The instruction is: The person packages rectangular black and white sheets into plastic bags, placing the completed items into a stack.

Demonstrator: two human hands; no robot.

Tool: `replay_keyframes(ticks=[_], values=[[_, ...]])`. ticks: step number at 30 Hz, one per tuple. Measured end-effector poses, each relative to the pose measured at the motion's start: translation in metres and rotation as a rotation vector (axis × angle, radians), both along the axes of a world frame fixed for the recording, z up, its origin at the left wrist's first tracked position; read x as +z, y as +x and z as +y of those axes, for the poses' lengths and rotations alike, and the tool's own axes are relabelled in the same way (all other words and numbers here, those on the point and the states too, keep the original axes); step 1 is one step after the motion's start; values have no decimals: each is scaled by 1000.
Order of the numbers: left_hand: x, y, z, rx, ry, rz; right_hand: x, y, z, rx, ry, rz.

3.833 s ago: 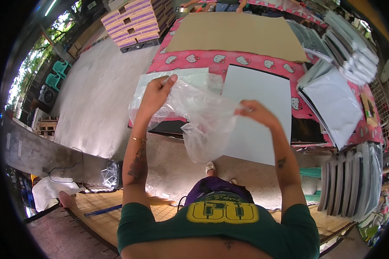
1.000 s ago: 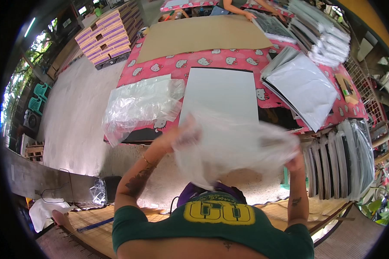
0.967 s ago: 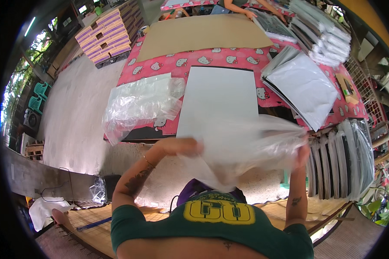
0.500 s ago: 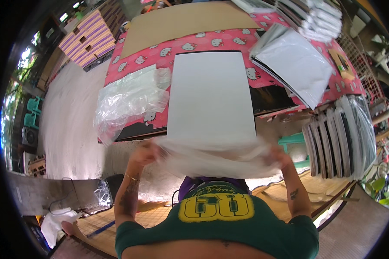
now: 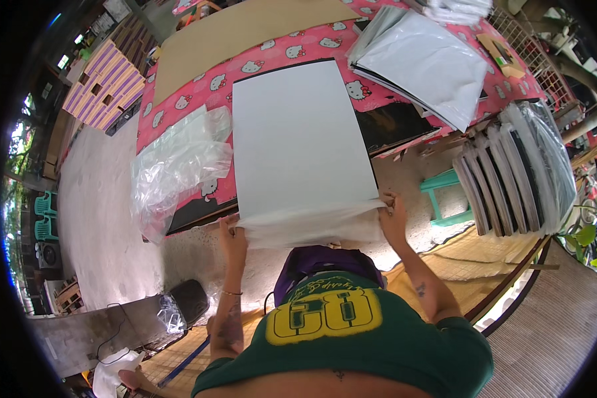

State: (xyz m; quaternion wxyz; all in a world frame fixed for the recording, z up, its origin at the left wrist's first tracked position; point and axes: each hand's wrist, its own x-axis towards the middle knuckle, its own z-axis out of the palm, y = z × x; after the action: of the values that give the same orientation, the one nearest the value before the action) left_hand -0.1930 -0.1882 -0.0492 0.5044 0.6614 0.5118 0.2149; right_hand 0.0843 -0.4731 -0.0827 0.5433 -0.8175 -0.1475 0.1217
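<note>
A large white rectangular board [image 5: 298, 132] with a dark far edge lies on the table, its near end at the table's front edge. Around that near end sits a clear plastic bag [image 5: 305, 225], bunched and slightly blurred. My left hand [image 5: 232, 233] pinches the bag's left corner. On the other side, my right hand [image 5: 391, 211] grips the bag's right corner, fingers closed beside the board's edge. How far the bag's mouth reaches over the board is hard to make out.
Left of the board lies a pile of clear plastic bags [image 5: 179, 169]. Wrapped white boards [image 5: 424, 66] are stacked at the right. More wrapped boards [image 5: 504, 179] stand upright near a green stool [image 5: 444, 199]. A brown sheet [image 5: 239, 40] covers the pink tablecloth's [image 5: 259, 64] far part.
Both hands have drawn closer together and brought the plastic bag's mouth onto the board's near end. The bag hangs narrower and less blurred. The head view has shifted and tilted slightly.
</note>
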Motion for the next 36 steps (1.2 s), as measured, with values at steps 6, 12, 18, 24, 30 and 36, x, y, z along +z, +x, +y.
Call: replay_keyframes(ticks=[6, 12, 18, 24, 30, 36], values=[[-33, 0, 9, -87, 275, 179, -23, -6, 23, -128, 148, 64], [-35, -7, -3, -63, 92, 105, -12, -13, 21, -107, 51, 76], [4, -4, -12, 100, -180, -248, 8, -14, 10, -134, 217, 157], [63, -23, 20, -253, -379, -641, 116, 34, -25, 348, 351, 617], [232, 35, 57, -363, -530, -1457, 235, 89, 27, 566, 1258, 435], [246, 134, 174, -267, -347, -1463, 284, 167, 158, 375, 1270, 619]])
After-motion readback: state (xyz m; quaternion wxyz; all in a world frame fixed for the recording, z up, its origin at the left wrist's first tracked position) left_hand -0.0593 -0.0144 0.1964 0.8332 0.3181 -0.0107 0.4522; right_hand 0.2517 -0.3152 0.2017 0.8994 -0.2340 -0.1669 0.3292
